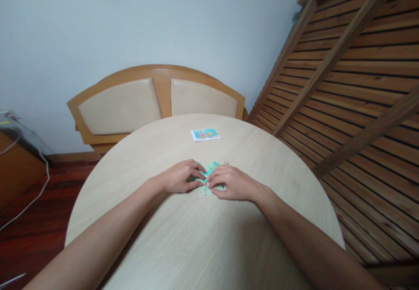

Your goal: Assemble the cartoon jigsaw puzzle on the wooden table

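Observation:
A small pile of turquoise puzzle pieces (209,170) lies near the middle of the round pale wooden table (203,229). My left hand (180,177) rests on its left side, fingers curled down onto the pieces. My right hand (231,182) covers the right side, fingertips pressed on the pieces and almost meeting the left hand's. Most of the pile is hidden under both hands. Whether either hand pinches one piece I cannot make out. A small colourful picture card (205,134) lies flat farther back on the table, apart from both hands.
A wooden chair with two beige padded back panels (157,102) stands behind the table against the light wall. A slatted wooden frame (353,80) leans at the right. Cables (29,194) trail over the dark red floor at the left.

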Demonstrator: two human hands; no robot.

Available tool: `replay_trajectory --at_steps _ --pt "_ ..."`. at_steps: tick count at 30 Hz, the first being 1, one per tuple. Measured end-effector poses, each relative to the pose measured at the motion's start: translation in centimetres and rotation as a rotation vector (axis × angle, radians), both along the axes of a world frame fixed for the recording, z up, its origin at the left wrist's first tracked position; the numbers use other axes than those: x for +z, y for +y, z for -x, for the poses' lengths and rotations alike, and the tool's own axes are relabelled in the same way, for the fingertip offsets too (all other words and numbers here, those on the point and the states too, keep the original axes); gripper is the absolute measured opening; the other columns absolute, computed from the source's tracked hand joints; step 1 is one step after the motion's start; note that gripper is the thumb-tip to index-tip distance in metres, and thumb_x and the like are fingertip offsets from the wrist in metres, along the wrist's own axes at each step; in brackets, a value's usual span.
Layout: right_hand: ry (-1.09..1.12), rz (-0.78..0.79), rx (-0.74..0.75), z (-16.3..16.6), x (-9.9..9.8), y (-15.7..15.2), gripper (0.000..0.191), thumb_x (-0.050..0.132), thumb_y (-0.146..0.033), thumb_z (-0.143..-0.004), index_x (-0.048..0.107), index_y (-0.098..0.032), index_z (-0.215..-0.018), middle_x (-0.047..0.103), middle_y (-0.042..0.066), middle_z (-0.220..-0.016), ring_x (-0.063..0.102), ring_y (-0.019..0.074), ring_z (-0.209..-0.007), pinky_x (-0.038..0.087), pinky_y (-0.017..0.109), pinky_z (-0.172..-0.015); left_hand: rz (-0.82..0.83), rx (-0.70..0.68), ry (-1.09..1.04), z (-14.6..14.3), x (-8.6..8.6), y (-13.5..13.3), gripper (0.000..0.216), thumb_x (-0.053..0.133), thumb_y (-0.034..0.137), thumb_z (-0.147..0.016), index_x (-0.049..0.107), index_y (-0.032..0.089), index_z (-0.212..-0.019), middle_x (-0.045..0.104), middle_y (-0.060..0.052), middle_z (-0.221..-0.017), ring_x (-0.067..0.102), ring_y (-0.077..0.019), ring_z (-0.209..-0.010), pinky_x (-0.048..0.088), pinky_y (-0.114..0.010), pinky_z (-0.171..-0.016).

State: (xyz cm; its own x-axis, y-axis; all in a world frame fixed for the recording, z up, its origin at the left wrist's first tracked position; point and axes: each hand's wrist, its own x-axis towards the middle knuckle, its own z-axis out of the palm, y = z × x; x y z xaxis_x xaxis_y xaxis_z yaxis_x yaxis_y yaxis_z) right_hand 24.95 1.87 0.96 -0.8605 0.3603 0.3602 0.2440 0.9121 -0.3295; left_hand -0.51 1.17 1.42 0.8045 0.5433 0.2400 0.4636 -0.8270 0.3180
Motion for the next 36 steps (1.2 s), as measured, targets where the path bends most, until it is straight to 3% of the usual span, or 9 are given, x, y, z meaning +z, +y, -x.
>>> replay_trajectory --at_steps 7,11,18,31,36 --pt "-0.024 0.039 0.000 -0.1 0.3 0.1 0.009 0.066 -0.024 -0.092 0.075 -0.024 -0.090 0.078 0.002 -0.098 0.070 0.0181 -0.095 0.050 0.033 -0.091 0.061 0.023 -0.014 0.4 0.2 0.1 0.013 0.066 0.025 -0.092 0.076 0.020 -0.099 0.074 -0.007 -0.104 0.065 -0.0216 -0.104 0.046 -0.033 -0.100" --pt "-0.021 0.014 -0.020 -0.2 -0.1 0.4 0.010 0.066 -0.020 -0.090 0.075 -0.023 -0.090 0.078 0.001 -0.094 0.070 0.0183 -0.092 0.050 0.032 -0.089 0.089 0.017 0.010 0.6 0.6 0.3 0.010 0.067 0.020 -0.090 0.075 0.019 -0.096 0.075 -0.006 -0.099 0.066 -0.0208 -0.101 0.045 -0.032 -0.098" --pt "0.008 -0.073 -0.120 -0.2 -0.8 0.8 0.019 0.061 -0.015 -0.090 0.077 -0.023 -0.096 0.077 0.002 -0.088 0.070 0.0180 -0.084 0.050 0.032 -0.084 0.111 0.066 0.019 0.9 0.8 0.2 0.017 0.058 0.020 -0.095 0.074 0.018 -0.091 0.075 -0.003 -0.087 0.065 -0.0155 -0.080 0.046 -0.025 -0.078" --pt "-0.014 -0.105 -0.141 -0.1 -1.0 1.1 0.016 0.060 -0.016 -0.095 0.074 -0.022 -0.099 0.074 0.005 -0.093 0.066 0.0193 -0.091 0.049 0.033 -0.087 0.024 0.133 0.011 1.4 0.8 0.7 0.024 0.050 0.026 -0.101 0.071 0.018 -0.094 0.072 -0.006 -0.092 0.064 -0.0182 -0.086 0.047 -0.028 -0.081" --pt "-0.009 -0.131 -0.134 0.4 -0.6 0.1 0.015 0.061 -0.027 -0.097 0.074 -0.021 -0.103 0.073 0.006 -0.098 0.065 0.0202 -0.094 0.047 0.034 -0.088 0.065 0.112 0.029 1.5 0.7 0.9 0.016 0.057 0.020 -0.095 0.072 0.018 -0.090 0.073 -0.005 -0.089 0.065 -0.0165 -0.084 0.046 -0.025 -0.080"
